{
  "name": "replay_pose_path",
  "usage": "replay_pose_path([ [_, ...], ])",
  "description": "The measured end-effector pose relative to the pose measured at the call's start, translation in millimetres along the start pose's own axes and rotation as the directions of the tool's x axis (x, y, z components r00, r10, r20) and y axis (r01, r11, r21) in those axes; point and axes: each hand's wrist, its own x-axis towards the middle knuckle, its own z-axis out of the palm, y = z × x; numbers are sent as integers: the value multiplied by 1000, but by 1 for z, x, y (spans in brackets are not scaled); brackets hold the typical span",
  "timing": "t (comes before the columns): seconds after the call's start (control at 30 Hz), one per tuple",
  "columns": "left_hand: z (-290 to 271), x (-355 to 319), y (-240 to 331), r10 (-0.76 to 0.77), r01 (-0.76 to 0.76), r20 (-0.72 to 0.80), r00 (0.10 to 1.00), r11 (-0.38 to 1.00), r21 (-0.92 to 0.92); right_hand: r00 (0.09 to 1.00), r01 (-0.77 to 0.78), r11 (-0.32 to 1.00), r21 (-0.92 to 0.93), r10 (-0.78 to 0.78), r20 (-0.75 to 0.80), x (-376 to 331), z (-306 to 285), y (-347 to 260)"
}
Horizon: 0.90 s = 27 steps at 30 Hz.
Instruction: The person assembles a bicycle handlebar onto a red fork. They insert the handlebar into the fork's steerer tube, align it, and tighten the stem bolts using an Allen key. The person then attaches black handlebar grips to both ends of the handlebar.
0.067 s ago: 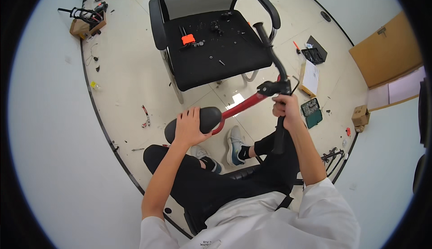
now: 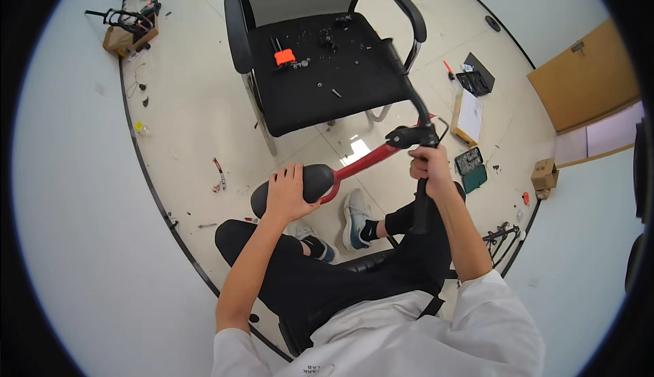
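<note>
Between my legs and the office chair stands a small bike with a red frame (image 2: 368, 161). My left hand (image 2: 285, 194) is wrapped over its black saddle (image 2: 317, 182), fingers on top and thumb at the side. My right hand (image 2: 434, 167) is closed around the black handlebar (image 2: 420, 108) close to the stem (image 2: 407, 136). One end of the bar reaches out over the chair seat, and the other hangs below my right hand toward my knee. A thin bent black rod (image 2: 446, 129), perhaps a hex key, sticks up beside the stem; where it ends is hidden.
Ahead, the office chair (image 2: 327, 97) carries an orange-and-black part (image 2: 284, 56), bolts and small fittings. On the right floor lie a flat box (image 2: 467, 118), an open green case (image 2: 475, 178) and a cardboard box (image 2: 544, 173). A parts box (image 2: 133, 39) stands far left.
The handlebar has turned slightly, its far end shifting a little left and nearer. My right hand has moved slightly left with it. My left hand stays on the saddle.
</note>
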Motion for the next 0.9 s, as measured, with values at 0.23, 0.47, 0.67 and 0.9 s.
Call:
replay_pose_path([
  [0.23,65,-2,-22,-118,109,247,962,993,48,997,-67,994,-88,64,-36,40,12,62],
  [0.47,84,0,-20,-119,98,131,984,982,159,997,-64,975,-211,52,-61,80,-25,97],
  [0.67,90,4,-14,-75,40,152,986,974,225,988,-135,951,-276,107,-115,98,-56,129],
  [0.9,94,8,-8,-156,114,278,948,980,162,980,-162,964,-212,132,-150,115,-72,155],
])
